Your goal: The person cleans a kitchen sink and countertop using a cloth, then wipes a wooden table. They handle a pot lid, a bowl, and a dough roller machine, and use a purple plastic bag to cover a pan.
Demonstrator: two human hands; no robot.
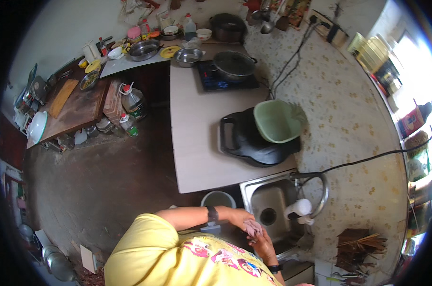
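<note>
Over the near left edge of the stainless steel sink [273,200], my two hands meet at a crumpled pinkish cloth [252,227]. My left hand [240,217] grips it from the upper left, its arm crossing in front of my body. From below, my right hand [263,246] closes on the cloth's lower end. Both wrists wear dark bands. A curved faucet [324,195] with a white fitting [301,208] stands at the sink's right side. Left of the sink is a round bucket [219,199], partly hidden by my left arm.
A black lidded appliance [262,146] sits on the pale counter [198,143], with a green plastic basin [276,119] on top. Farther back, a lidded pan [234,64] rests on a lit induction cooker [210,80]. A power cord [369,155] runs along the patterned wall.
</note>
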